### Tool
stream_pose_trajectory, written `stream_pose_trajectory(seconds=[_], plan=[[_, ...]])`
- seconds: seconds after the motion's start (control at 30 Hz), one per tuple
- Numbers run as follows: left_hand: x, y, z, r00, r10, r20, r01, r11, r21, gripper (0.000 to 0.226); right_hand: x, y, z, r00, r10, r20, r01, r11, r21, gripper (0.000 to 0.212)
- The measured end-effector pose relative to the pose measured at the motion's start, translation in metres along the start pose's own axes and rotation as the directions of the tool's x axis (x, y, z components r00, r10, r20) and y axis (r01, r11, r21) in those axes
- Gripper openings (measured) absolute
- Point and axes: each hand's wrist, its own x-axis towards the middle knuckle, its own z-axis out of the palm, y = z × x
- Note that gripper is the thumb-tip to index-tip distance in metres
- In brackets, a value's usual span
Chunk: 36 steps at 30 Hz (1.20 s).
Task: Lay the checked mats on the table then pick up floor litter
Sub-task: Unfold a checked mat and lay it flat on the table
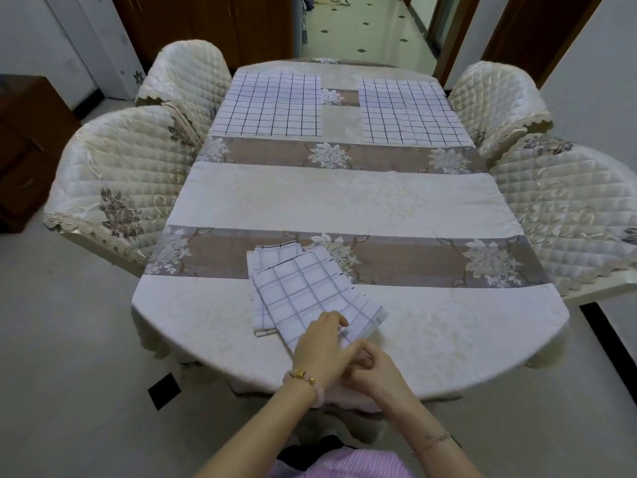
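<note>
Left hand [322, 343] pinching folded checked mat [310, 291], right hand [374, 372] alongside

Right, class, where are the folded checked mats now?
In the head view, the folded checked mats lie by the table at its near edge, slightly left of centre, the top one's near end pinched by the left hand.

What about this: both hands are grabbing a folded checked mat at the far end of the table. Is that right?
Not quite. The head view shows the left hand and right hand grabbing the folded checked mat at the near end of the table, not the far end.
</note>
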Motion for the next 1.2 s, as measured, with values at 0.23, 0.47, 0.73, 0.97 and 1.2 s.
stream_pose_trajectory(seconds=[0.23,0.47,0.73,0.97,1.2], plan=[[0.0,-0.008,0.0,0.991,-0.105,-0.082,0.071,0.939,-0.336,0.018,0.0,-0.002,-0.009,0.993,0.064,0.102,-0.099,0.914,0.394,0.022],[-0.011,-0.031,-0.02,0.973,-0.137,-0.184,-0.015,0.763,-0.647,0.026,0.018,-0.02,-0.02,0.99,0.067,-0.127,-0.01,0.914,0.406,0.02],[-0.021,-0.059,-0.069,0.794,-0.491,-0.358,-0.262,0.256,-0.931,0.017,0.014,-0.017,-0.033,0.95,-0.114,-0.289,0.245,0.848,0.47,0.05],[-0.031,-0.086,-0.039,0.815,-0.579,0.023,-0.022,-0.071,-0.997,0.014,0.007,0.013,-0.02,0.973,0.141,-0.182,-0.014,0.826,0.564,0.021],[-0.031,-0.078,-0.011,0.788,-0.609,0.088,0.217,0.142,-0.966,0.01,0.003,0.021,-0.008,0.975,0.221,0.018,-0.208,0.886,0.414,0.026]])
